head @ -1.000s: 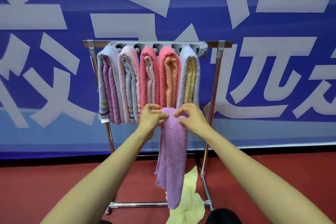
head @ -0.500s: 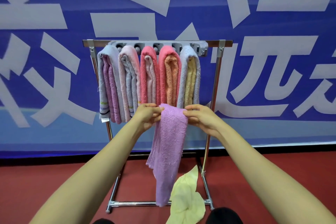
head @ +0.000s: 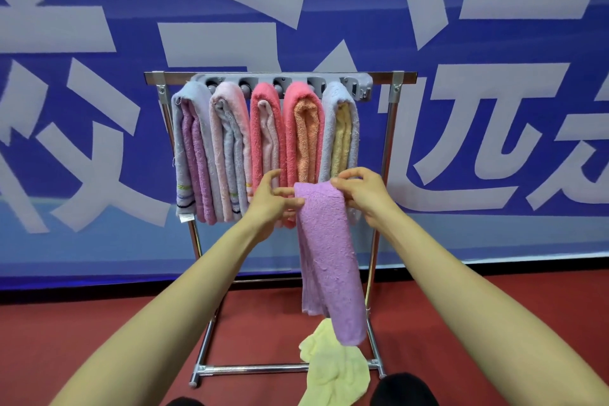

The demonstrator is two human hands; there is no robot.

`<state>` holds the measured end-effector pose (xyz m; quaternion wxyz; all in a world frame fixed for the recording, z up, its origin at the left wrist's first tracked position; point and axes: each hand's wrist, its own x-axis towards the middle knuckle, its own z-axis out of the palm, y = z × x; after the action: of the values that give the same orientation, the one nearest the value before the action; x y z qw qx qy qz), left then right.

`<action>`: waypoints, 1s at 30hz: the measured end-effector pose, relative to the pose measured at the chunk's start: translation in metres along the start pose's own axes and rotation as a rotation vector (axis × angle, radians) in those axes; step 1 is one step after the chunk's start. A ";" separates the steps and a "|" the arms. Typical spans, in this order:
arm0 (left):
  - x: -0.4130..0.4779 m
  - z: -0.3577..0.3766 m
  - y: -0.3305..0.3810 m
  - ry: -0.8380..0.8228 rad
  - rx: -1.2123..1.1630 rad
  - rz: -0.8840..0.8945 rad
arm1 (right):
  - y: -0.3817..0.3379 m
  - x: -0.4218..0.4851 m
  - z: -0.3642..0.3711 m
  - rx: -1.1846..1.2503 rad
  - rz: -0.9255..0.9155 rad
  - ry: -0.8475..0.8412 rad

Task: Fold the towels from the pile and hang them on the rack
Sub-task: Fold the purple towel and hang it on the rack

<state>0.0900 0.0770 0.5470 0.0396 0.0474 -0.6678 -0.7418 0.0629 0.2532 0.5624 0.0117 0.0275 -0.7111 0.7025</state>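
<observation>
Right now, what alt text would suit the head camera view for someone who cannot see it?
A person's right hand holds a folded purple towel by its top while the left hand touches its edge, in front of a rack hung with five folded towel bundles. A yellow towel lies on the red floor.

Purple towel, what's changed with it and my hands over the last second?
The purple towel has shifted right, its lower end swinging right and higher. The left hand has loosened its pinch, fingers now spread at the towel's left edge; the right hand still grips the top. The hung towels, the rack and the yellow towel on the floor are unchanged.
</observation>
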 end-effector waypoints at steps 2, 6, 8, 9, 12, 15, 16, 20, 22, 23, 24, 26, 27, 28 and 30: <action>0.003 0.004 0.004 0.029 -0.103 -0.034 | -0.002 -0.001 -0.007 0.193 0.009 -0.096; 0.009 0.006 0.012 0.064 -0.196 -0.062 | 0.006 -0.005 -0.018 -0.001 -0.034 -0.173; 0.009 0.007 0.011 0.059 -0.155 -0.063 | 0.007 -0.007 -0.017 -0.093 -0.060 -0.119; 0.007 0.008 0.009 0.044 -0.138 -0.075 | 0.006 -0.007 -0.016 -0.089 -0.068 -0.097; 0.000 0.006 0.005 -0.020 0.034 -0.123 | 0.003 -0.006 -0.011 -0.056 -0.082 -0.055; -0.003 0.001 0.008 -0.004 0.138 -0.081 | 0.006 -0.003 -0.007 -0.077 -0.076 -0.034; -0.001 0.000 0.010 0.025 0.140 -0.032 | 0.007 -0.003 -0.007 -0.109 -0.056 -0.047; 0.004 -0.003 0.010 0.069 0.128 0.058 | 0.009 -0.008 -0.006 -0.208 0.032 -0.200; 0.005 -0.003 0.006 0.051 0.100 0.041 | 0.008 -0.009 -0.006 -0.217 0.004 -0.201; 0.005 -0.004 0.004 0.041 0.094 0.030 | 0.007 -0.008 -0.005 -0.222 -0.022 -0.186; 0.006 -0.005 0.003 0.033 0.105 0.022 | 0.006 -0.008 -0.004 -0.235 -0.050 -0.173; 0.009 -0.008 0.001 0.019 0.161 0.020 | 0.005 -0.008 0.000 -0.297 -0.085 -0.168; 0.012 -0.010 0.000 0.012 0.192 0.022 | 0.006 -0.008 0.003 -0.323 -0.090 -0.175; 0.015 -0.012 0.000 0.007 0.222 0.021 | 0.007 -0.009 0.006 -0.341 -0.091 -0.180; 0.018 -0.015 0.001 0.002 0.252 0.004 | 0.007 -0.010 0.011 -0.395 -0.101 -0.170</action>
<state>0.0743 0.0601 0.5460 0.0353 0.0514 -0.7559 -0.6517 0.0722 0.2421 0.5545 -0.0081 0.1195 -0.8309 0.5434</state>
